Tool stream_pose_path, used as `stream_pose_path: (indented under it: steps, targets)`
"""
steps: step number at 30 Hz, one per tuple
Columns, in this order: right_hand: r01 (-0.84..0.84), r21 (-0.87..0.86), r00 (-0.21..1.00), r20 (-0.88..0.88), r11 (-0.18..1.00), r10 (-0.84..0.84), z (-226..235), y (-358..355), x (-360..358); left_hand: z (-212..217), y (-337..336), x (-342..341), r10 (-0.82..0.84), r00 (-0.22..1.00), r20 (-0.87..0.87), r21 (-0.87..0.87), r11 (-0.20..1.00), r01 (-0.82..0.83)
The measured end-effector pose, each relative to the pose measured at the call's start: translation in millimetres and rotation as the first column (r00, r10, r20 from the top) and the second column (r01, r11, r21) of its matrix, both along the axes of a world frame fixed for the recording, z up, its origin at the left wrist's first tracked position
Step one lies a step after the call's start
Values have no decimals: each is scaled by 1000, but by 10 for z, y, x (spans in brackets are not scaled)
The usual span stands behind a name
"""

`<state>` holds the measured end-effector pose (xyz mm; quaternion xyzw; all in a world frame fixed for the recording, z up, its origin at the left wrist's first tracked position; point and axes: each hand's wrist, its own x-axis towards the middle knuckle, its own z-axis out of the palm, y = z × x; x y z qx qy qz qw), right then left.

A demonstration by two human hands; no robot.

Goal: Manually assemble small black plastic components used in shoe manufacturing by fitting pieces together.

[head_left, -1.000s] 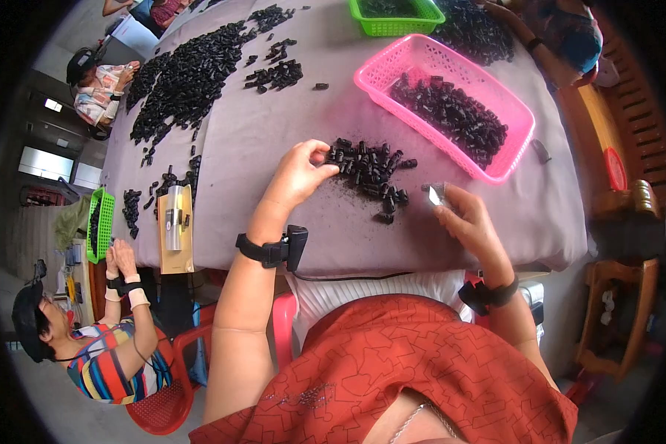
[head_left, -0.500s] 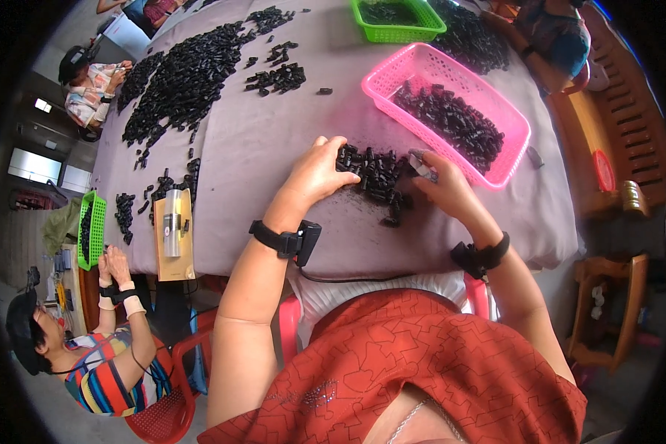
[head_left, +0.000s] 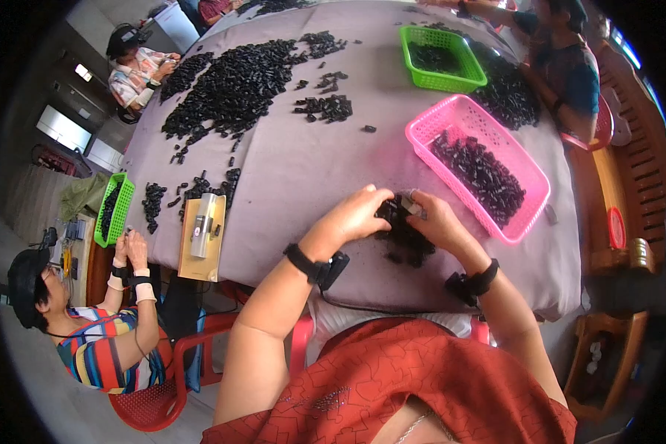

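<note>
In front of me at the near edge of the table, my left hand point(head_left: 357, 216) curls its fingers and thumb around some small black cylindrical pieces point(head_left: 398, 214). My right hand point(head_left: 439, 222) is close beside it, fingers bent around a small whitish thing point(head_left: 409, 204) whose kind I cannot make out. More black pieces point(head_left: 411, 248) lie on the cloth below and between the hands, partly blurred. Just beyond my right hand stands a pink perforated basket point(head_left: 431, 157) with many black pieces in it.
A green basket point(head_left: 451, 83) stands behind the pink one. Large heaps of black pieces point(head_left: 233, 85) cover the far left of the cloth. A yellowish board with a silvery tube point(head_left: 202, 235) lies at the left edge. Co-workers sit left and far right; another green basket point(head_left: 123, 214) is left.
My hands have come closer together over the black pieces, the left moving right toward the other. The whole view has shifted, so the baskets and heaps appear lower and farther right.
</note>
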<state>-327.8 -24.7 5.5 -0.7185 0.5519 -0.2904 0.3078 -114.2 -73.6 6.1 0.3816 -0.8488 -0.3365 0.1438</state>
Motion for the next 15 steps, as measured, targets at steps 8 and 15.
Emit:
stream_pose_path:
  steps: [8, 15]
  targets:
    - [41, -26, 994, 103, 999, -38, 185, 81, -105, 153, 230, 105, 315, 946, -72, 346, 898, -273]
    - [21, 106, 925, 376, 994, -60, 322, 192, -241, 180, 228, 82, 247, 948, -200, 11, 968, -250]
